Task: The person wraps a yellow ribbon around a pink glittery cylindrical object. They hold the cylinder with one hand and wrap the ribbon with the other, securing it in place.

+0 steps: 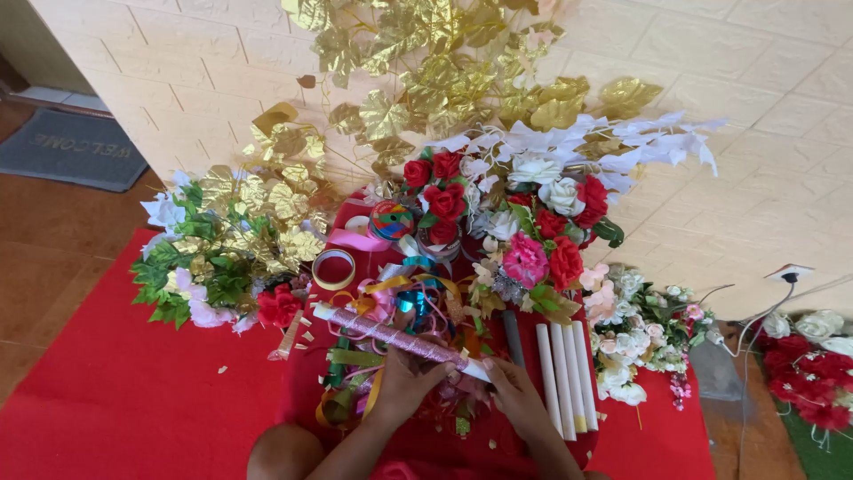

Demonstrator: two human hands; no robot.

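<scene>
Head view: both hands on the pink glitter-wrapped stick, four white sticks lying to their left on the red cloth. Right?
Not quite. The head view shows the white sticks lying to the right of the hands, not the left. The left hand and right hand do hold the pink glitter-wrapped stick over the red cloth.

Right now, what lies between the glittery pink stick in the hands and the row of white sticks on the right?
In the head view, only the right hand and a dark grey stick lie between the pink stick and the white sticks.
</scene>
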